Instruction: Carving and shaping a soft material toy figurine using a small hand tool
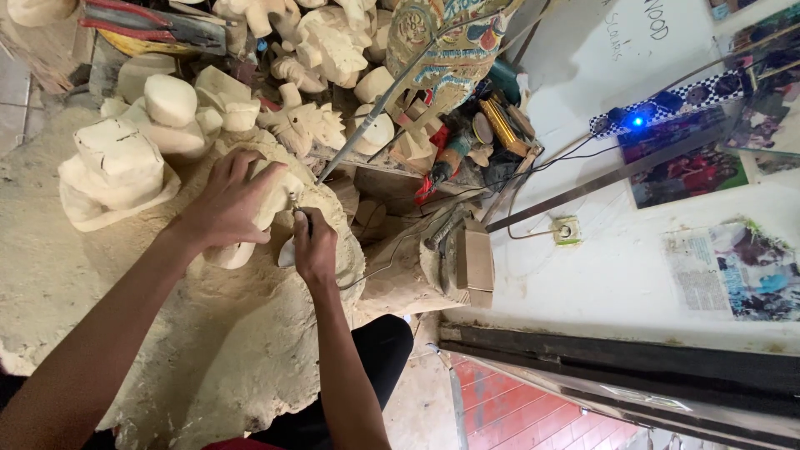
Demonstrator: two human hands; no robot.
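Pale wood: we are working a small carved figure [271,196] on the dusty block [208,350].
Left hand [229,200]: we are clasping the figure from above, fingers curled over it.
Right hand [314,246]: we are pinching a slim rotary tool [293,218], tip touching the figure's right side.
Axis: the figure is lying tilted, up-right.

Left hand [229,202] spread, right hand [314,247] clenched

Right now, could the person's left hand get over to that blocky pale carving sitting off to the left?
Probably yes. The left hand grips the pale wooden figure being carved, and the blocky carving sits close beside it on the dusty work surface, with nothing between them. The hand would have to let go first.
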